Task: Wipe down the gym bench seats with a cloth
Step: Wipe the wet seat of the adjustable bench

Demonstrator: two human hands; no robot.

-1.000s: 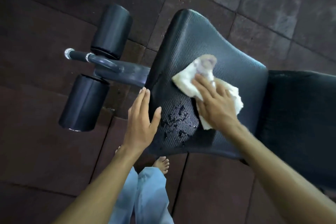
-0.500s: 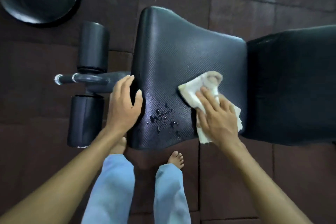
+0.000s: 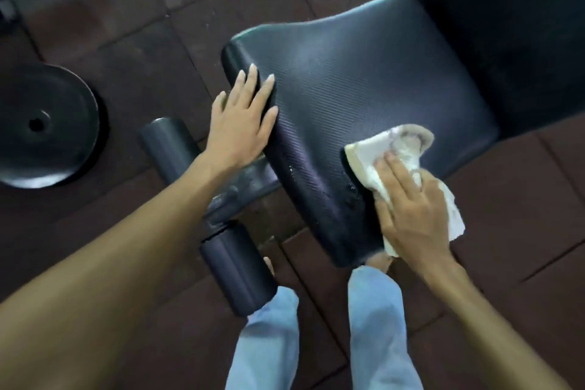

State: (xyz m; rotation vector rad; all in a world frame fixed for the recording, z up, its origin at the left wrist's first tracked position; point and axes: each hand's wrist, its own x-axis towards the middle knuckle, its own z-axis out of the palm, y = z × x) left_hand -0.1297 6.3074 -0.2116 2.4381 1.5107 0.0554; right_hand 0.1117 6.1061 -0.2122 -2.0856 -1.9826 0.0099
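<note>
A black textured bench seat pad point(image 3: 364, 79) fills the middle of the head view. My left hand point(image 3: 240, 123) lies flat with straight fingers on the pad's left end. My right hand point(image 3: 411, 215) presses a crumpled white cloth point(image 3: 395, 149) onto the near edge of the pad, fingers spread over it. A few wet drops point(image 3: 349, 191) glisten on the pad just left of the cloth. The darker back pad point(image 3: 512, 25) adjoins the seat at the upper right.
Two black foam leg rollers point(image 3: 164, 142) point(image 3: 237, 272) on a metal bar point(image 3: 240, 187) stick out left of the seat. A black weight plate point(image 3: 41, 127) lies on the dark tiled floor at left. My legs in light blue trousers point(image 3: 376, 326) stand below the seat.
The right hand has slid the cloth over the wet patch toward the near edge, so fewer drops show. The left hand moved up onto the seat's left end. The view has tilted.
</note>
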